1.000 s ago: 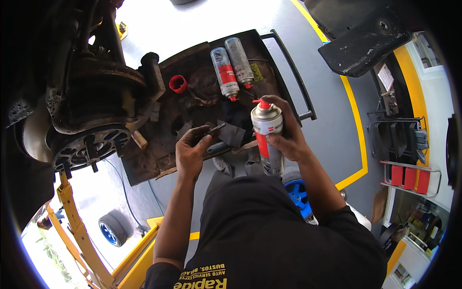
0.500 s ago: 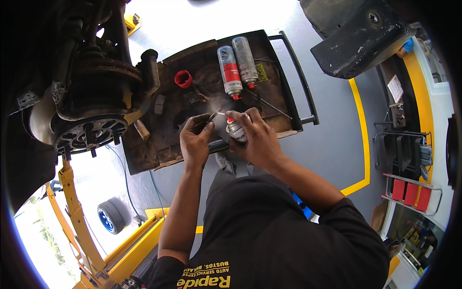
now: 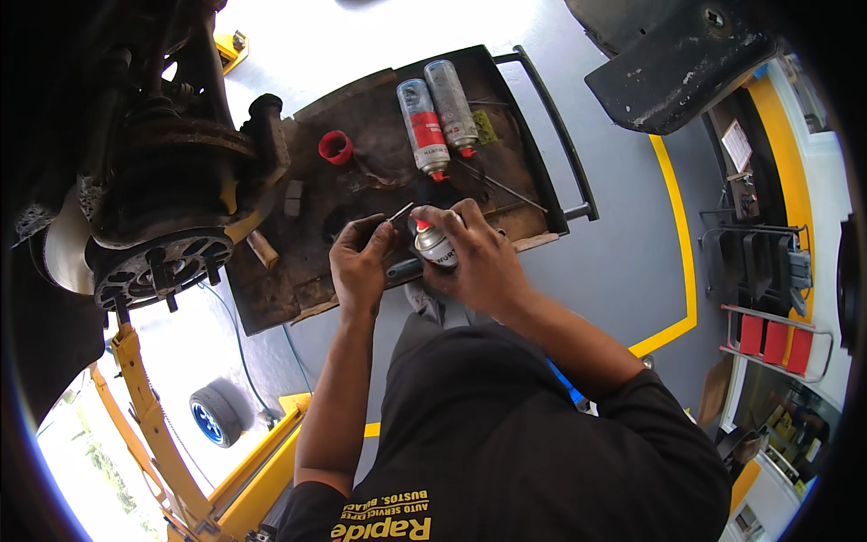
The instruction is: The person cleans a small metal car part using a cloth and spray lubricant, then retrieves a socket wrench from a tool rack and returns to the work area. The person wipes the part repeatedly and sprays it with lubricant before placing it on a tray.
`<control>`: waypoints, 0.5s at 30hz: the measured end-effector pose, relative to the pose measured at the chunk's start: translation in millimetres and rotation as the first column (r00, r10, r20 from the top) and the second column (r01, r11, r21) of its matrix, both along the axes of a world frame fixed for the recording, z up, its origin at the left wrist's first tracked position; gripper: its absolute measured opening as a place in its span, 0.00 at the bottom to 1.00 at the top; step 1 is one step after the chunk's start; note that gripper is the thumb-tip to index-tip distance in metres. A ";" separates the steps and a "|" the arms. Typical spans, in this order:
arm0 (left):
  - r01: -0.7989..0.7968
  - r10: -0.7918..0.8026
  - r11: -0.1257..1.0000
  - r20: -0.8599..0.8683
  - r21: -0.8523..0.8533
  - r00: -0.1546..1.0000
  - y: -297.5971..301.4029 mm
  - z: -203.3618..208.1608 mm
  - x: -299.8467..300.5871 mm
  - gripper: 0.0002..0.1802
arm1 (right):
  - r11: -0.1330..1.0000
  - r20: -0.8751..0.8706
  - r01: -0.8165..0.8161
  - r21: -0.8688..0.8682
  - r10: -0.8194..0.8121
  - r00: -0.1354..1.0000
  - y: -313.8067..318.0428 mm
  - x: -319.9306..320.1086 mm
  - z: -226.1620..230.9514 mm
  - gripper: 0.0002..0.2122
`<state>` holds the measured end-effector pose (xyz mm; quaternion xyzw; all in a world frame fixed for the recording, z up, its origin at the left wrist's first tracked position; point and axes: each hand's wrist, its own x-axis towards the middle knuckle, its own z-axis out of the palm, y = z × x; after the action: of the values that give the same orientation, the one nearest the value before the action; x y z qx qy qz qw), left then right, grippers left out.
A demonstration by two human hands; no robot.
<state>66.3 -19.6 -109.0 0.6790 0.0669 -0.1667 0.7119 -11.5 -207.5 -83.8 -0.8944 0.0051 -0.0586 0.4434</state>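
My left hand (image 3: 358,269) pinches a thin metal pin (image 3: 401,213) between thumb and fingers, its bare end pointing up and to the right. My right hand (image 3: 486,257) is wrapped round a spray can (image 3: 435,247), with the index finger on the red nozzle (image 3: 422,223). That nozzle sits just right of the pin, apart from it. Both hands are above the near edge of a dark, stained metal tray (image 3: 298,248). Beyond them, two more spray cans (image 3: 422,131) (image 3: 451,107) with red nozzles lie side by side on the tray.
On the tray are a red cap (image 3: 335,147), a small grey block (image 3: 293,198), thin rods (image 3: 502,187) and a wooden-looking handle (image 3: 263,249). A wheel hub (image 3: 164,266) with studs hangs at left. A black handle rail (image 3: 553,126) edges the tray's right side.
The pale mist around the pin and nozzle has faded. The pin has turned a little in my left fingers. Both hands keep their grips.
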 end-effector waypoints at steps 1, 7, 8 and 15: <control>-0.007 0.007 1.000 -0.009 -0.024 1.000 0.1 0.6 0.6 0.12 | 1.000 0.018 0.029 -0.010 -0.029 0.999 1.8 0.3 -0.4 0.34; 0.034 -0.034 0.999 0.034 -0.007 0.999 6.8 3.2 5.0 0.13 | 0.972 0.028 0.227 -0.065 -0.225 0.974 2.7 0.8 -0.4 0.35; 0.055 -0.054 0.999 0.045 -0.004 0.998 8.7 3.2 5.8 0.13 | 0.989 -0.035 0.141 -0.049 -0.143 0.989 1.4 1.9 0.1 0.35; 0.093 -0.189 0.952 0.323 0.290 0.927 14.2 3.7 10.8 0.10 | 0.986 -0.040 0.161 -0.053 -0.163 0.986 4.7 5.6 9.3 0.33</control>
<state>77.2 -5.4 -105.4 0.7912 -0.0872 -0.0847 0.5993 -5.9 -202.8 -74.4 -0.9029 0.0861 -0.0746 0.4145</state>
